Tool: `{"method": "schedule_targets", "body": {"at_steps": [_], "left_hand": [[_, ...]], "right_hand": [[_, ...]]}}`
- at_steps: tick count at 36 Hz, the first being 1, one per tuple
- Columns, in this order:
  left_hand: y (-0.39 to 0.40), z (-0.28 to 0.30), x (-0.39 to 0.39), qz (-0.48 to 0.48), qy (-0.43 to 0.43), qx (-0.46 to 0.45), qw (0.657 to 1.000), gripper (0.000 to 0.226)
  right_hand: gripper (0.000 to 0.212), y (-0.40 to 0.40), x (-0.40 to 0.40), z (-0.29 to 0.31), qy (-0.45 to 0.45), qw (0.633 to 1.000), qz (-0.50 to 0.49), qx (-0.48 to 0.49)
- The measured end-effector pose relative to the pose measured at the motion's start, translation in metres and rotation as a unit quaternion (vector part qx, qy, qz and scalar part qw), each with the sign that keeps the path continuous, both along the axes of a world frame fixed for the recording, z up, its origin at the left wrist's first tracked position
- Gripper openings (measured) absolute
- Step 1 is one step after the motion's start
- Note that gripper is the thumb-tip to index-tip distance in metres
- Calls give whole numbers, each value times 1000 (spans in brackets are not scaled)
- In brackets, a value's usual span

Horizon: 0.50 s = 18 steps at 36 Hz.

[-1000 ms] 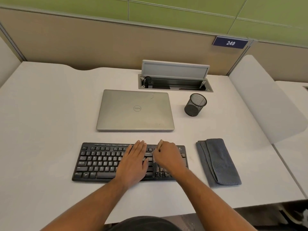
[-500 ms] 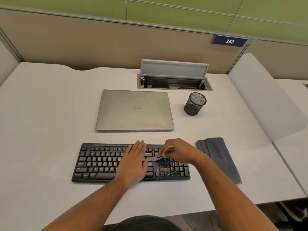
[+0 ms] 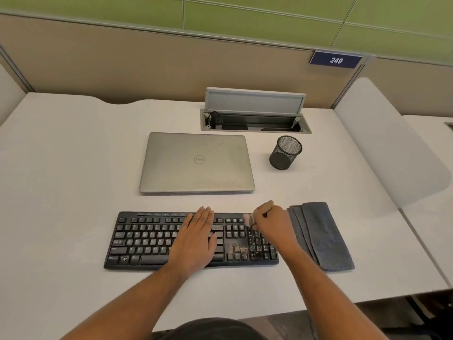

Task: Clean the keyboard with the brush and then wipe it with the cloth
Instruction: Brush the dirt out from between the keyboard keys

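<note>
The keyboard (image 3: pixel 171 239) lies on the worktop (image 3: pixel 61 180), pinned by the flat left hand (image 3: pixel 196 241); the right hand (image 3: pixel 272 224) pinches the light, stiff brush (image 3: pixel 266 207) by its handle above the number pad. The soft cloth (image 3: pixel 321 234) lies folded just right, easily pinched anywhere

I see a closed silver laptop (image 3: pixel 197 163) lying flat on the white desk (image 3: pixel 61 168). A black mesh cup (image 3: pixel 285 152) stands to its right. Behind both, a cable box (image 3: pixel 255 119) sits with its lid raised. A sign (image 3: pixel 335 60) reads 249.
</note>
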<state>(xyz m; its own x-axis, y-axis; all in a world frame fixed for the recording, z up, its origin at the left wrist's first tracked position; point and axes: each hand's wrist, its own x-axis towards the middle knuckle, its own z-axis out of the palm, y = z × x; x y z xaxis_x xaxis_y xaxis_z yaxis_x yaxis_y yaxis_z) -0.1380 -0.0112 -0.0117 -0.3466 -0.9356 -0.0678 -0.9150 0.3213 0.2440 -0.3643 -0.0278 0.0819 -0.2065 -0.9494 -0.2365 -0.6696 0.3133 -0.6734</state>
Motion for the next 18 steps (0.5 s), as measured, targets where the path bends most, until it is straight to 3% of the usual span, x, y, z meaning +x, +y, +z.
{"method": "schedule_targets", "body": {"at_steps": [5,11,18], "left_hand": [[0,-2,0,1,-3,0,1000,67],[0,-4,0,-2,-5,-6,1000,67],[0,-4,0,0,-5,-13,1000,67]], "right_hand": [[35,13,-5,-5,44,996,38,73],[42,22,-2,-2,22,1000,-1,-6],[30,33,0,-5,74,996,29,47]]}}
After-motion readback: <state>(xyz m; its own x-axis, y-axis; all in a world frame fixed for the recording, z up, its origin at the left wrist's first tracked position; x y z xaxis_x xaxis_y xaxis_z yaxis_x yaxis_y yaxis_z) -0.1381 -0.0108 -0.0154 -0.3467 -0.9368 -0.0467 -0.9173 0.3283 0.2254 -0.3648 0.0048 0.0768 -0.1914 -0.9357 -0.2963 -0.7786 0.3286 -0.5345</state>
